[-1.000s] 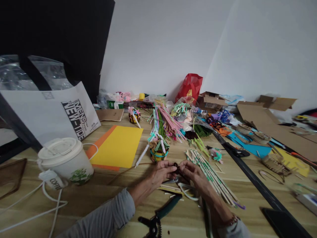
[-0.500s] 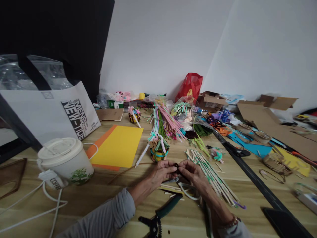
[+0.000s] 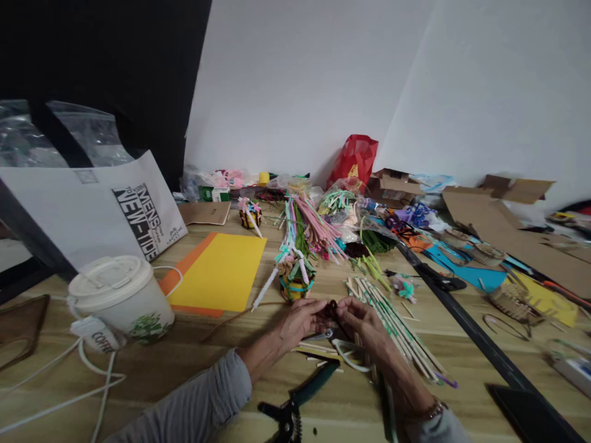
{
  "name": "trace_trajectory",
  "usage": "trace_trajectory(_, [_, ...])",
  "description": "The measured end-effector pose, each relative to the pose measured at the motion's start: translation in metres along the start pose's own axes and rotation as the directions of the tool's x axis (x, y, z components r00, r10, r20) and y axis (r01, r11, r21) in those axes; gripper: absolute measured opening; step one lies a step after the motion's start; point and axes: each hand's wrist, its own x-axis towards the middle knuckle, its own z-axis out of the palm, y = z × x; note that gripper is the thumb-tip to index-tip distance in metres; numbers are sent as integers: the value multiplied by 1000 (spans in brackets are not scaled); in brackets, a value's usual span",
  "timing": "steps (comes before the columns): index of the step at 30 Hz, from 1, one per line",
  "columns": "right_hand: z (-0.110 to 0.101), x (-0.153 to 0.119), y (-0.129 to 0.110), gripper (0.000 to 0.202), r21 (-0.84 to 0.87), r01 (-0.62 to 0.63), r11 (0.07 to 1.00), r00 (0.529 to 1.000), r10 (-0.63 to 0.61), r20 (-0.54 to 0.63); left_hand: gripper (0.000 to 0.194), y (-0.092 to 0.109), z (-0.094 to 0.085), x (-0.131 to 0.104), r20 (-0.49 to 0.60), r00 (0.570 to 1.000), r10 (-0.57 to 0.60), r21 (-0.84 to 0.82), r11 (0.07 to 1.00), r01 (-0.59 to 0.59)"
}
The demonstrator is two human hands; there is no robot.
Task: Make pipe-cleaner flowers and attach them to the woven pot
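Observation:
Between both hands, over the middle of the wooden table, is a small dark brown curled strip (image 3: 332,307). My left hand (image 3: 302,320) pinches its left side with thumb and fingers. On the other side, my right hand (image 3: 361,318) grips it, also with closed fingertips. Just behind my left hand stands a small woven basket (image 3: 297,283) with green and white fuzzy stems. White scissors handles (image 3: 353,357) lie partly under my right hand. Nearer to me are dark green-handled pliers (image 3: 300,400).
Green-and-white patterned sticks (image 3: 397,329) lie right of my hands. Yellow paper (image 3: 221,271), a lidded white cup (image 3: 124,298) and its cables are at left. Bundled fuzzy stems (image 3: 314,224) and a red bag (image 3: 354,161) stand behind; woven pieces lie at right.
The dark strip between my fingertips has shifted slightly right and up, and its curl shows more. My right fingers have moved a little apart from my left ones.

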Motion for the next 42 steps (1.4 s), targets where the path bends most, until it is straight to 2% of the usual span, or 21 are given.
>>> trace_trajectory(6, [2, -3, -2, 35, 26, -45, 999, 999, 45, -7, 30, 1, 1, -3, 6, 1000, 13, 79, 997, -14])
trace_trajectory(15, [-1, -2, 0, 32, 31, -60, 998, 998, 61, -3, 29, 3, 4, -2, -28, 998, 49, 12, 999, -49])
trace_trajectory(21, [-6, 0, 7, 33, 72, -86, 994, 996, 85, 14, 32, 1, 2, -2, 18, 997, 73, 85, 994, -74])
trace_trajectory(32, [-1, -5, 1, 29, -5, -104, 995, 994, 104, 29, 38, -4, 1, 1, -131, 973, 190, 216, 963, -159])
trace_trajectory(37, [1, -5, 0, 34, -1, -87, 996, 992, 87, 89, 37, -4, 4, -1, -93, 973, 210, 305, 936, -173])
trace_trajectory(42, [0, -3, 2, 36, -21, -62, 998, 998, 62, 23, 37, -5, 6, -3, -99, 973, 211, 293, 940, -174])
